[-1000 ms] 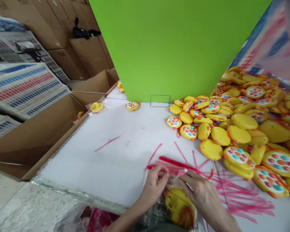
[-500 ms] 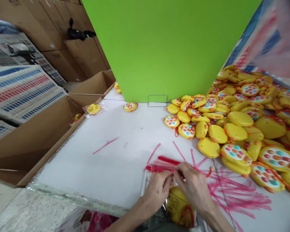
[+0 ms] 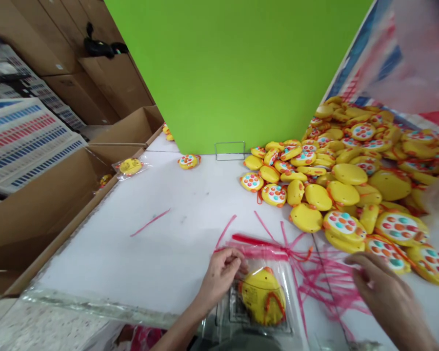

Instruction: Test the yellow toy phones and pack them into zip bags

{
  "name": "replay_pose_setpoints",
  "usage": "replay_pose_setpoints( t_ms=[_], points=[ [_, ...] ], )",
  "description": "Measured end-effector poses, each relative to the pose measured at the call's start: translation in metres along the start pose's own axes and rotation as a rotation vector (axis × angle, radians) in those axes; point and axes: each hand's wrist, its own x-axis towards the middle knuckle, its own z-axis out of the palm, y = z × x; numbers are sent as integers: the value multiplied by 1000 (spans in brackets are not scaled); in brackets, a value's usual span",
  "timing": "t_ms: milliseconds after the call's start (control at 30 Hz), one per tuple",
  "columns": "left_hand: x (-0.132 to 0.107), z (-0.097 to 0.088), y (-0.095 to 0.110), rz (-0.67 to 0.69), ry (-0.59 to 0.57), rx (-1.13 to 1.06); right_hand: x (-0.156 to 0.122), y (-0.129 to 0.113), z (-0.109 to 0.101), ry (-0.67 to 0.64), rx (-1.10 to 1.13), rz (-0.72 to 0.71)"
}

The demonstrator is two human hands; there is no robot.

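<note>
While the left hand (image 3: 221,270) curls its fingers at the upper left of a clear bag (image 3: 294,312), the right hand (image 3: 388,287) is well apart from it on the right, blurred, with loosely bent fingers. Whether the left pinches the film cannot be told; nothing shows in the right, though blur hides its grip.

The bag lies at the near edge of the white table (image 3: 190,234), its red closure strip (image 3: 256,241) on the far side. Inside is a yellow toy (image 3: 259,302), plain side up, with an orange cord bent across it.

The toy looks light, with a stiff, smooth shell; the film looks thin, limp and slippery. A hold on the shell's two long sides, through the film, would probably be surest, as loose film alone could slide or crease.

Pink strips (image 3: 336,282) fan out right of the bag. Beyond, a pile of similar toys (image 3: 316,197) covers the far right. Far left are a lone toy (image 3: 188,161), a bagged toy (image 3: 130,166) on a carton's rim, and the open carton (image 3: 58,209). A green board (image 3: 227,73) stands behind.
</note>
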Motion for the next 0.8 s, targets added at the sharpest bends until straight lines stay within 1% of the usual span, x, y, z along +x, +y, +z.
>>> replay_pose_setpoints(
  t_ms=[33,67,133,200,267,333,400,533,633,700,733,767,800],
  points=[
    [0,0,0,-3,0,-9,4,-23,5,-74,101,-9],
    [-1,0,-1,0,-1,-13,8,-44,12,-177,210,-17],
    [-1,0,-2,14,-7,-8,17,-77,26,-398,395,-52],
    [-2,0,-2,33,-20,-3,23,-94,40,-564,572,-67],
    [-3,-2,-4,35,-39,-18,26,-98,50,-651,725,-69],
    [-4,-5,-6,14,-46,-36,27,-95,56,-667,817,-76],
    [-4,-11,-10,-15,-31,-49,24,-88,60,-648,854,-71],
    [-3,-19,-16,-44,19,-68,14,-81,65,-640,863,-29],
    [-5,-17,-18,-43,72,-85,9,-86,66,-658,813,-28],
    [-10,-16,-19,-24,89,-65,7,-90,65,-658,747,-65],
    [-12,-19,-18,-14,98,-44,7,-91,64,-654,717,-101],
    [-15,-24,-15,-3,125,-22,7,-90,64,-643,693,-142],
    [-18,-34,-9,15,172,-7,8,-89,64,-623,673,-180]
  ],
)
